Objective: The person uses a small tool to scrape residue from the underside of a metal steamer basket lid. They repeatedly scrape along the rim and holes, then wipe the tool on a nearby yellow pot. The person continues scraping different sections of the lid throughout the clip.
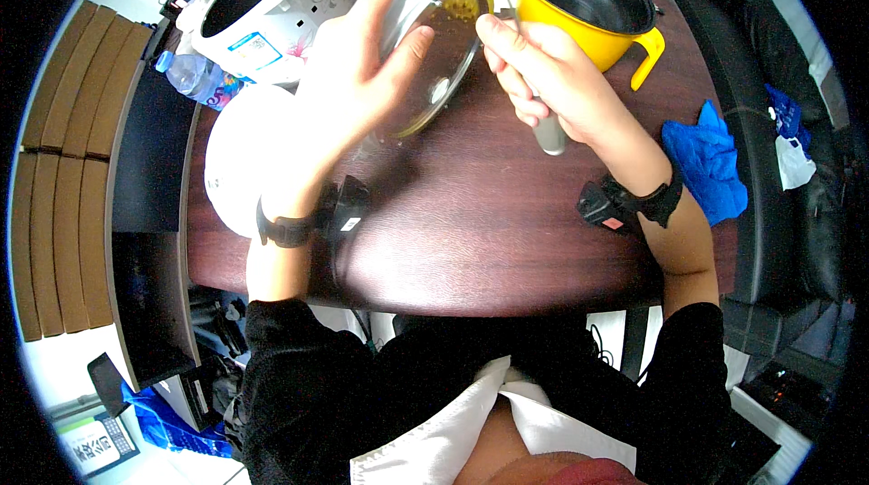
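Observation:
My left hand (362, 69) grips a round glass lid (444, 64) with a pale rim, tilted up above the far part of the table. Its thumb lies against the glass and its other fingers go around the rim. At the lid's right side, my right hand (543, 64) is closed around a tool with a grey handle (549, 136). The handle's rounded end sticks out below the fingers; the tool's working end cannot be made out against the lid's rim. Just beyond my right hand stands a yellow pot (588, 5) with a black inside and a yellow side handle.
A white cooker body (272, 14) stands at the far left beside a plastic bottle (195, 78). Nearer, a rounded white thing (249, 159) lies partly behind my left forearm. A blue cloth (706, 164) is at the right edge of the brown table (453, 250).

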`<control>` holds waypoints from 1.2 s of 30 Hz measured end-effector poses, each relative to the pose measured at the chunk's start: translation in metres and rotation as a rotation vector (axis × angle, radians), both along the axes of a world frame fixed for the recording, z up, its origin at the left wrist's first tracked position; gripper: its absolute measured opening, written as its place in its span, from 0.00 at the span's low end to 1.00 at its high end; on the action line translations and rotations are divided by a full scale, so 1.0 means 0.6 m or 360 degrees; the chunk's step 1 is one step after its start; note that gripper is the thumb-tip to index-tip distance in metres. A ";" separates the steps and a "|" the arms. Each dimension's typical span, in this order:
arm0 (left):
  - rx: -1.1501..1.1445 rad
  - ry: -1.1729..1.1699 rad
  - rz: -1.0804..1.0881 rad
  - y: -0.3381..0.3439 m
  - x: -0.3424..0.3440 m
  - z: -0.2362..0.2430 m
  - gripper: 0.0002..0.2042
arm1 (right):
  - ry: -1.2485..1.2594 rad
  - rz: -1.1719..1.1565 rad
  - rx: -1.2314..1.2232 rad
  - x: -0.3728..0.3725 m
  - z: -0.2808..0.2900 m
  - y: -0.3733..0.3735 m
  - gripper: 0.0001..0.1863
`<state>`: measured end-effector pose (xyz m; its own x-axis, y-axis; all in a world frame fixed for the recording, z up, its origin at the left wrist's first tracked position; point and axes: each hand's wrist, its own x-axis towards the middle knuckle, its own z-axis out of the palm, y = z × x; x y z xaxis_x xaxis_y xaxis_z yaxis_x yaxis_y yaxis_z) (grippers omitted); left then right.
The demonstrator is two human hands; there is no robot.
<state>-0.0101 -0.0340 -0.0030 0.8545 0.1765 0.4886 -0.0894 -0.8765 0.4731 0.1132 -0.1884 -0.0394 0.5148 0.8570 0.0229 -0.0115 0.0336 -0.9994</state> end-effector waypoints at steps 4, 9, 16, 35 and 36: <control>0.0129 -0.0195 -0.0080 0.004 0.009 -0.014 0.20 | -0.0419 -0.0275 0.0379 0.001 -0.007 0.024 0.14; -0.0028 -0.0158 -0.0079 0.001 0.006 -0.012 0.19 | -0.0611 -0.0441 0.0454 -0.005 -0.006 0.049 0.09; 0.0096 -0.0279 -0.0074 0.009 0.010 -0.022 0.19 | -0.1145 -0.0679 0.0452 -0.002 -0.005 0.062 0.09; 0.0111 -0.0287 -0.0091 0.008 0.015 -0.022 0.19 | -0.1363 -0.0735 0.0481 -0.011 0.003 0.061 0.06; 0.0101 -0.0275 -0.0087 0.011 0.015 -0.024 0.19 | -0.1349 -0.0739 0.0486 -0.012 0.004 0.061 0.06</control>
